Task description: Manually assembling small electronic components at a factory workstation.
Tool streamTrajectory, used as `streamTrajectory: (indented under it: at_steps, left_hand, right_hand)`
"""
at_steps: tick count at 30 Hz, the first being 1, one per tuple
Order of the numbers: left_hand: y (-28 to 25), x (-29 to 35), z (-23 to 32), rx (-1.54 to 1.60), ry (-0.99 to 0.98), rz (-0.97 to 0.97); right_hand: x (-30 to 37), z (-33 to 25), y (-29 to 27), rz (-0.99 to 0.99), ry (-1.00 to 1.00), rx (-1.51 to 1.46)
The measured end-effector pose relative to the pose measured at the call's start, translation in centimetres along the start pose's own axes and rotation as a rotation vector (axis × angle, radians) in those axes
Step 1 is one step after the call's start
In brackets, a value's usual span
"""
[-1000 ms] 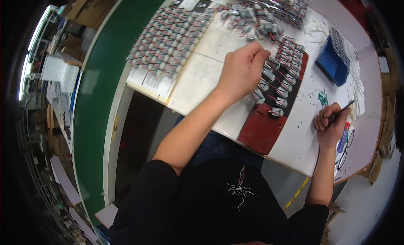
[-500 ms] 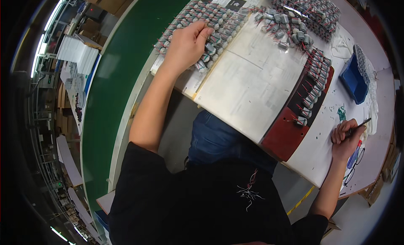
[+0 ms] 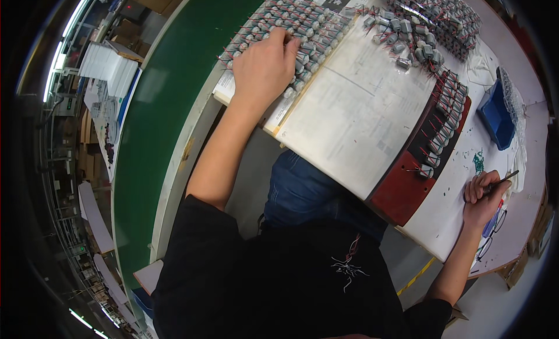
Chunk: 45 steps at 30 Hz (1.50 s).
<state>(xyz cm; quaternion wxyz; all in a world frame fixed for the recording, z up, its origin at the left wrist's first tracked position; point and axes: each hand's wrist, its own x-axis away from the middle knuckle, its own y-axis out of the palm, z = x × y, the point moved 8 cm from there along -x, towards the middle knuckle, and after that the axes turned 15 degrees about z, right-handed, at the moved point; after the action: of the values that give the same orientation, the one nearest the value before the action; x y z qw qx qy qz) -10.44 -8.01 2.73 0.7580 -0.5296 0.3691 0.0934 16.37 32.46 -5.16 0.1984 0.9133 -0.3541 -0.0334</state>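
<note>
My left hand [image 3: 265, 68] rests over a block of small grey motors [image 3: 285, 16] with red and dark wires, set in tight rows at the far left of the table. Its fingers are closed and bent down among the motors; what the fingertips grip is hidden. At the table's right side my right hand [image 3: 484, 193] is curled around a thin dark pen-like tool [image 3: 511, 175], which points up and to the right. Between the hands, a line of wired motors [image 3: 441, 129] stands on a red and black curved holder [image 3: 397, 193].
Loose motors [image 3: 402, 33] lie in a heap at the back, beside a larger stack of motors [image 3: 451, 21]. A blue bin [image 3: 495, 120], green scraps [image 3: 478, 161] and glasses [image 3: 485, 246] are at the right. A green conveyor belt [image 3: 157, 106] runs along the left.
The whole view has shifted slightly, with the table moving right in the picture. The motors beside my left thumb now look straighter in their row. My right hand keeps its grip on the tool.
</note>
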Motion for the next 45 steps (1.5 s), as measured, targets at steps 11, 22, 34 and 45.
streamTrajectory:
  at_steps: [11,22,34,45]
  left_hand:
    - [-0.1,0.0,-2.1,0.010,-0.034,0.063]
    - [1.0,0.5,-1.3,0.071,0.296,-0.177]
    - [0.9,2.0,1.7,-0.022,0.575,-0.249]
    - [-0.8,8.1,20.1,0.754,-0.027,-0.403]
  right_hand:
    - [0.0,-0.2,0.1,-0.005,-0.004,0.008]
    - [0.0,0.1,0.0,-0.001,0.013,0.010]
    - [0.1,-0.1,0.1,-0.001,-0.005,0.038]
    - [0.4,-0.2,0.6,0.026,-0.001,0.053]
